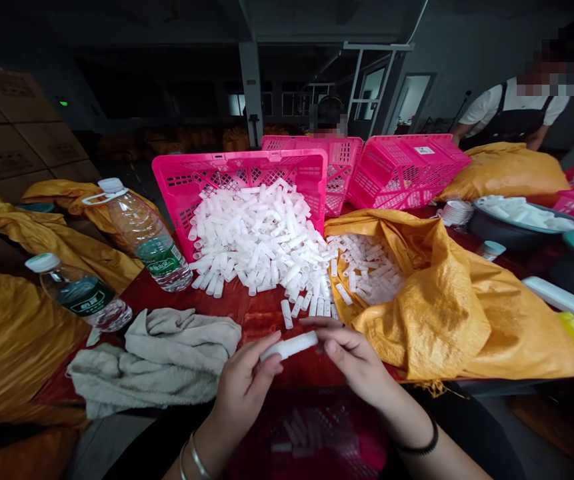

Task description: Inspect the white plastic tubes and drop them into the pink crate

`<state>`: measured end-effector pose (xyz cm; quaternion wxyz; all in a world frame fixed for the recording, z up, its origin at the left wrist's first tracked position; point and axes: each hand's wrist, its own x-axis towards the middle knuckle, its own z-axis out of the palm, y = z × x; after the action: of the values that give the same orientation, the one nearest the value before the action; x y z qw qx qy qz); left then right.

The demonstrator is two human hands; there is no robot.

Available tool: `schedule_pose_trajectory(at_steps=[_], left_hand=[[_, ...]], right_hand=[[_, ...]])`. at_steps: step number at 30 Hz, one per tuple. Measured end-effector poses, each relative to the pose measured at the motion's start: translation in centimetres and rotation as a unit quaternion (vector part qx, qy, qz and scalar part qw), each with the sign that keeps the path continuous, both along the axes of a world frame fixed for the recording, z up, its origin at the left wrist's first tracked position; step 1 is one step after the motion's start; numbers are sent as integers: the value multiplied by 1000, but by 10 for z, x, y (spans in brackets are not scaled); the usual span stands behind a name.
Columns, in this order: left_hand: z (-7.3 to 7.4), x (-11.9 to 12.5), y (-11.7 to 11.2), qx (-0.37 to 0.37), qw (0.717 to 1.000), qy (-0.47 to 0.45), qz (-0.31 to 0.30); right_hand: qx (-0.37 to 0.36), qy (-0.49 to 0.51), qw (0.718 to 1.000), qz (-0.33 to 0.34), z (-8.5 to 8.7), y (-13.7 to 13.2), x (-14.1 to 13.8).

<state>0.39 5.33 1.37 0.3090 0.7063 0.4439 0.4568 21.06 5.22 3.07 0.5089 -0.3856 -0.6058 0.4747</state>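
At the far left, yellow woven sacks [11, 333] lie heaped beside two water bottles [147, 233], both tipped on their sides, and a crumpled grey towel [167, 353] sits on the red tabletop [257, 310] just left of the hands. The left hand [241, 387] pinches the left end of a white plastic tube [289, 346] between thumb and fingertips; the right hand [354, 357] grips the other end the same way, so both hands are closed on this one piece. The tube is held just above the table's near edge, its long axis running nearly level, left to right, with the right end tilted slightly up and away.

Behind it a pink basket [239, 173] lies tipped toward the person, spilling a large heap of white tubes [261, 240] onto the table. To the right, an open yellow sack [447, 300] holds more of them. Below the hands a dim pink crate [311, 433] shows only a few pieces, so by my judgement the work is in its early part, with most of the heap left to handle. Further right stand more pink baskets [407, 170], and another person [517, 110] bends over at the back
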Motion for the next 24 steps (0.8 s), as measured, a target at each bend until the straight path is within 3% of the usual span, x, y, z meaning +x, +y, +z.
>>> schedule_pose_trajectory(at_steps=[1, 3, 4, 5, 6, 7, 9, 11, 12, 16, 18, 20, 22, 24], left_hand=[[1, 3, -2, -125, 991, -50, -1], [4, 10, -7, -340, 933, -114, -29], [5, 13, -10, -401, 907, -118, -51], [5, 15, -13, -420, 899, -107, -70], [4, 16, -16, -391, 913, -81, -87], [3, 16, -17, -316, 942, -43, -99], [-1, 13, -16, -82, 986, 64, -127], [-10, 9, -5, 107, 963, 182, -170], [-16, 8, 5, 146, 946, 232, -175], [-44, 7, 60, 78, 939, 331, -53], [-56, 9, 85, 57, 939, 337, -34], [-62, 10, 100, 51, 940, 334, -38], [-63, 9, 104, 44, 943, 328, -43], [-61, 5, 99, 35, 947, 317, -41]], right_hand=[[34, -37, 998, 26, 2, -2, 2], [70, -86, 990, 84, 6, -4, 4], [72, -95, 987, 106, 6, -4, 4], [62, -92, 987, 115, 6, -4, 4], [38, -79, 990, 109, 4, -4, 4], [4, -56, 994, 94, 1, -5, 4], [-84, -7, 995, 56, -10, -8, 9], [-154, 17, 988, 20, -27, -16, 18], [-177, 10, 984, 6, -37, -22, 23], [-204, -157, 964, -59, -76, -51, 32], [-155, -290, 941, -75, -83, -52, 26], [-52, -397, 913, -86, -82, -35, 15], [59, -455, 882, -106, -76, 0, 3], [120, -492, 853, -126, -71, 41, -7]])
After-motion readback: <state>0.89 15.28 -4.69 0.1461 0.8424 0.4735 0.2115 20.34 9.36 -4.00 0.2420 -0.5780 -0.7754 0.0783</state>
